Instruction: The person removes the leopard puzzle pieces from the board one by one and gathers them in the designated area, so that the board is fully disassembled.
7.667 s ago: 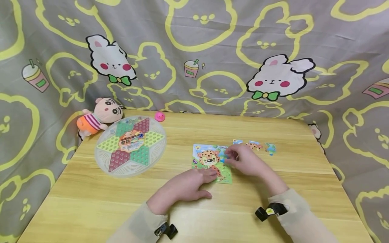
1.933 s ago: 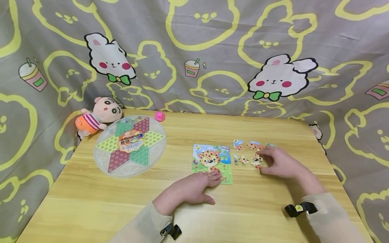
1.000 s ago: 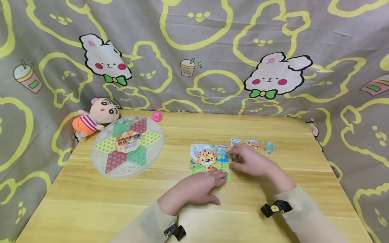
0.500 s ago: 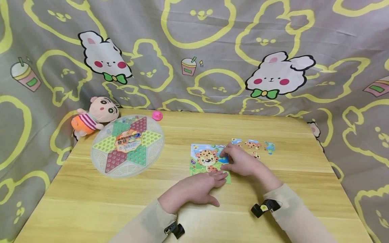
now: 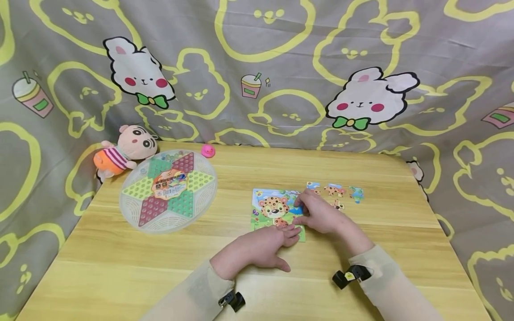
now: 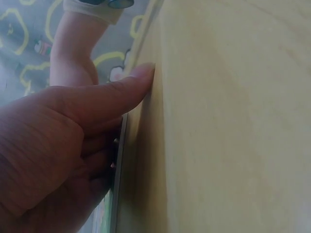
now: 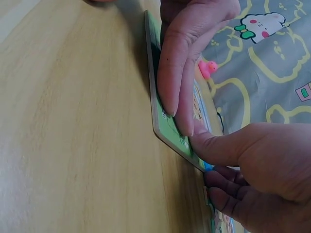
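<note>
A jigsaw puzzle point(image 5: 275, 206) with a spotted leopard cub lies flat on the table. My left hand point(image 5: 267, 246) rests across its lower part, fingers straight, thumb out over the wood. At the puzzle's right edge my right hand point(image 5: 321, 213) grips with thumb and bent fingers; whether a single piece is between them I cannot tell. The right wrist view has the right thumb point(image 7: 218, 145) over the board's green corner, close to the left fingertips. Several loose jigsaw pieces point(image 5: 334, 190) lie in rows just beyond the right hand, which covers part of that area.
A round Chinese checkers board point(image 5: 170, 191) occupies the left side of the table. Behind it sits a plush doll point(image 5: 120, 154), with a small pink rubber duck point(image 5: 208, 151) near the back edge. A patterned curtain point(image 5: 241, 67) hangs round the back and sides.
My right hand has left the loose pieces and moved left to the puzzle's right edge. Over several seconds, pieces have appeared in a second row. My left hand has stayed on the puzzle.
</note>
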Demonstrator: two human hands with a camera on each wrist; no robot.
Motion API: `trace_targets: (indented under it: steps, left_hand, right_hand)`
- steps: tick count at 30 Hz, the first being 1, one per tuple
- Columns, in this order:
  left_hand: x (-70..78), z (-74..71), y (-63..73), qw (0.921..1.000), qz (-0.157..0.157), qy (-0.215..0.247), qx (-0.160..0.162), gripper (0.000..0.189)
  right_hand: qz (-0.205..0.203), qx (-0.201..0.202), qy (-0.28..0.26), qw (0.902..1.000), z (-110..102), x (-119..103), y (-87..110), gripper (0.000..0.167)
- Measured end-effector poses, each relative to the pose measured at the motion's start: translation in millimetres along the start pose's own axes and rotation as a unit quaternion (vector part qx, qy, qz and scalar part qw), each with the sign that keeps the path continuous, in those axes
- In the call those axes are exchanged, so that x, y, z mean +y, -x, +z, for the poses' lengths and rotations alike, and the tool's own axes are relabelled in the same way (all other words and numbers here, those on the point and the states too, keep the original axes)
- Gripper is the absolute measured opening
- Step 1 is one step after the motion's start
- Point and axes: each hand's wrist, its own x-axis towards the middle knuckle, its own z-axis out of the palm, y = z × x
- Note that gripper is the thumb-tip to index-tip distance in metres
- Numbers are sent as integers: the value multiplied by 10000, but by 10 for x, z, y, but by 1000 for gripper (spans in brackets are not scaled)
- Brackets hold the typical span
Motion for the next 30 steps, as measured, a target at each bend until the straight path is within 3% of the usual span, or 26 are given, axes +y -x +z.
trace_targets:
  steps: [15,30]
  left_hand:
    - [9,1,-5,9999,-110,15,-33,83]
    - [16,-17,-4,9999,-94,-27,-63,82]
  right_hand:
    - [28,71,-399,9992,14,-7,19,39]
    - [-469,159,-659,9966,31,16,75,34]
